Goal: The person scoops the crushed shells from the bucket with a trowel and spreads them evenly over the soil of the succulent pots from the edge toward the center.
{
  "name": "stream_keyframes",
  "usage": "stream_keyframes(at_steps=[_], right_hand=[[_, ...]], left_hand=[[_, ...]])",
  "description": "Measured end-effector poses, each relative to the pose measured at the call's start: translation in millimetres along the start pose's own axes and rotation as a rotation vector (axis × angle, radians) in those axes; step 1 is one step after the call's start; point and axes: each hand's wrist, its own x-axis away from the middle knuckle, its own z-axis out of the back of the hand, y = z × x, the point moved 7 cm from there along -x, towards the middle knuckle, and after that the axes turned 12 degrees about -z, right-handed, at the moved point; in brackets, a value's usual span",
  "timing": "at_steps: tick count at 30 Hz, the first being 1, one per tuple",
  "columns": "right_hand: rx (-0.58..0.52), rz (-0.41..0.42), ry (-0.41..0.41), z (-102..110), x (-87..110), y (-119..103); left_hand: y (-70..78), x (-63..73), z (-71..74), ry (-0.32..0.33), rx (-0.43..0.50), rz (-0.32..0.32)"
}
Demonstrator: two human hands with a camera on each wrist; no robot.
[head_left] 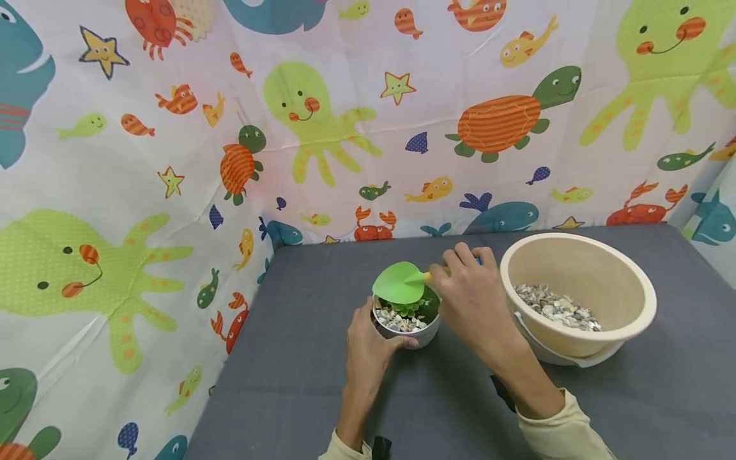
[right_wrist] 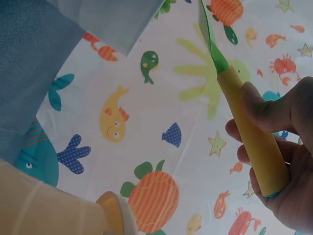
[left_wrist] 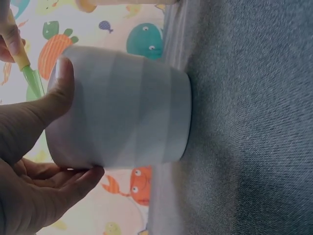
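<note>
A white plant pot (head_left: 422, 337) stands on the grey cloth, holding a green succulent (head_left: 407, 309) and small pale shells (head_left: 397, 321). My left hand (head_left: 368, 342) grips the pot from its left side; in the left wrist view the thumb and fingers clasp its wall (left_wrist: 122, 107) near the rim. My right hand (head_left: 474, 297) holds a toy trowel by its yellow handle (right_wrist: 252, 132), fingers curled round it. The trowel's green blade (head_left: 399, 283) is over the pot, hiding part of the plant. Whether anything lies on the blade I cannot tell.
To the right of my right hand stands a cream bucket (head_left: 638, 313) with many shells (head_left: 558, 308) at its bottom and its handle (head_left: 552, 351) hanging down in front. Grey cloth (head_left: 299, 358) covers the table. A sea-animal curtain (head_left: 345, 211) rises behind and at the left.
</note>
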Motion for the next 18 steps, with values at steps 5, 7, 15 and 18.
stream_keyframes(at_steps=[5,7,15,18], right_hand=[[-0.095,-0.049,0.005,5.2,-1.7,13.2],[-0.144,-0.069,0.018,8.7,-2.0,20.2],[-0.275,-0.250,0.118,45.7,6.4,78.5],[-0.199,-0.336,0.181,71.8,14.1,115.0]], left_hand=[[6.2,5.4,2.5,0.037,-0.066,0.004],[9.4,7.3,3.3,0.057,-0.111,-0.015],[17.0,16.8,3.5,0.109,-0.269,-0.099],[16.7,16.7,5.3,0.081,-0.262,-0.068]])
